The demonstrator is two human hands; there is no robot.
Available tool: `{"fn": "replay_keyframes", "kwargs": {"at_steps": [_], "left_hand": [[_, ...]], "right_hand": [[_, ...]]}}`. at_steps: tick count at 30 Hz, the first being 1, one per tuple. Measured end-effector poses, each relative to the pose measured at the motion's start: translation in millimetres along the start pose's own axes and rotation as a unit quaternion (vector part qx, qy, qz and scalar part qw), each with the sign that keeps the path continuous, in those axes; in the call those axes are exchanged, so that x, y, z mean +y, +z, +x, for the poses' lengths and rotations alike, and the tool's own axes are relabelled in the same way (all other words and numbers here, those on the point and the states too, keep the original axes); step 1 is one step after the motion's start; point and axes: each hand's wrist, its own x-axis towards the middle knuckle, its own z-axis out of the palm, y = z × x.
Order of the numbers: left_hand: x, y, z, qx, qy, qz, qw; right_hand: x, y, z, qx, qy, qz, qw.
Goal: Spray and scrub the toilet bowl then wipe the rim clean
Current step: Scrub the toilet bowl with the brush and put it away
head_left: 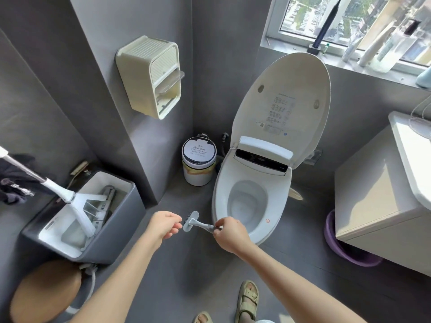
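Brush (196, 223) is hanging in the air just in front of the toilet's near left edge, with its short grey handle lying almost level. Your right hand (229, 234) is gripping that handle at its end, fingers curling tightly round it. The flat, rounded head, with fine dark bristles on one face, is pointing toward your left hand (163, 226). That hand is hovering just beside the head with fingers loosely curling and holding nothing; contact with the head's edge is possible but is not showing clearly. The toilet bowl (247, 203) is sitting open, smooth glossy white and oval, and the brush is staying outside it. Its rim (220, 190) is showing as a broad, rounded white band. The lid (286, 96) is standing upright against the grey wall. A cylindrical white bin (198, 164) is standing left of the toilet. A grey rectangular mop bucket (121, 206) is sitting further left, with a white mop (79, 213) leaning into it.
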Motion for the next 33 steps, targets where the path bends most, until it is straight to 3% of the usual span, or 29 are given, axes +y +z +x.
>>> {"fn": "replay_keyframes", "kwargs": {"at_steps": [3,10,20,33], "left_hand": [[-1.4,14.8,-3.6,-0.043,-0.025,0.013,0.999],[4.6,41.7,-8.8,-0.102,-0.101,-0.075,0.987],[21.6,63.0,10.5,-0.091,-0.183,-0.126,0.971],[90.0,76.8,87.5,-0.037,-0.229,-0.128,0.964]], "right_hand": [[0.7,0.6,-3.5,0.017,-0.012,0.007,1.000],[-0.3,2.8,-10.1,0.065,-0.058,0.021,0.996],[7.3,5.2,10.7,0.070,-0.088,0.044,0.993],[-1.4,-36.8,120.0,0.000,-0.109,0.062,0.992]]}}
